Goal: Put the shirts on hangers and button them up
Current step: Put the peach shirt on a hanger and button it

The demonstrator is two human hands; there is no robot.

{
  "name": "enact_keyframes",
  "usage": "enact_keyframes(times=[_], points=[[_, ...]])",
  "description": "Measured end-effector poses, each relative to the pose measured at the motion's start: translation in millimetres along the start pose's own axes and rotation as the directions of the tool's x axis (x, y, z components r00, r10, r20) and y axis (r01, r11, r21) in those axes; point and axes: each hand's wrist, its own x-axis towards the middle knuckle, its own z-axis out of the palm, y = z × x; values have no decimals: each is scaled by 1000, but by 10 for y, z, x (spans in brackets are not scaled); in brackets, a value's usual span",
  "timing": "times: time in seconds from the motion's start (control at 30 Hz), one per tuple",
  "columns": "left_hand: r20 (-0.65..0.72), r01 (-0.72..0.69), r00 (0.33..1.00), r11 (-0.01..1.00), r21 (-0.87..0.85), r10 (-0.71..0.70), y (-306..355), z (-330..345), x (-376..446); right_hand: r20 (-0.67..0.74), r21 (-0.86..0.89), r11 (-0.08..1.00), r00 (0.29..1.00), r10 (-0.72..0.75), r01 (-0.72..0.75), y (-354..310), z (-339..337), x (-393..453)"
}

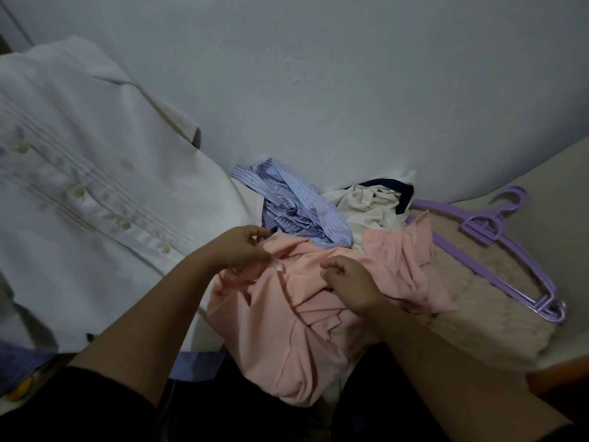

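At left a white shirt (95,199) hangs buttoned. Our left hand (245,250) and right hand (347,282) each pinch the crumpled pink shirt (287,330) on the bed (497,301); next we judge it needs a purple hanger (497,247).

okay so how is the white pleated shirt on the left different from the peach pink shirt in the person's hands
The white pleated button shirt is spread out flat-fronted with its buttons done up; the peach pink shirt is crumpled in a heap. No hand touches the white one; the left hand and right hand both grip the pink one. Both have pale buttons.
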Motion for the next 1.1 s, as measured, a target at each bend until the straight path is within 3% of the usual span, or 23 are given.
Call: enact_keyframes(times=[0.07, 0.2, 0.33, 0.43, 0.6, 0.73, 0.87, 0.97, 1.1], points=[[-27, -54, 998, 998, 26, 55, 54, 55, -12, 71, 14, 998, 996, 57, -59, 33, 9, -46], [78, -60, 996, 986, 156, 48, 54, 184, -16, 236, 28, 976, 950, 204, -216, 201, 74, -232], [101, -54, 994, 976, 209, 34, 1, 257, -35, 265, -77, 960, 922, 281, -270, 482, 118, -338], [89, -41, 996, 975, 218, 22, -13, 281, -56, 319, -52, 946, 892, 320, -321, 582, 152, -409], [67, -39, 997, 974, 223, 25, -35, 292, -60, 353, -110, 957, 889, 291, -270, 572, 171, -473], [49, -43, 998, 975, 217, 33, -61, 288, -46, 382, -35, 957, 881, 280, -289, 558, 123, -495], [36, -47, 999, 977, 206, 40, -59, 289, -35, 338, -13, 967, 909, 245, -256, 505, 43, -501], [29, -65, 998, 978, 199, 60, -11, 301, -36, 313, 95, 969, 931, 189, -229, 406, -72, -530], [-30, -165, 985, 974, 156, 172, 193, 341, -68, 259, 151, 982, 963, 72, -113, 288, -283, -596]])
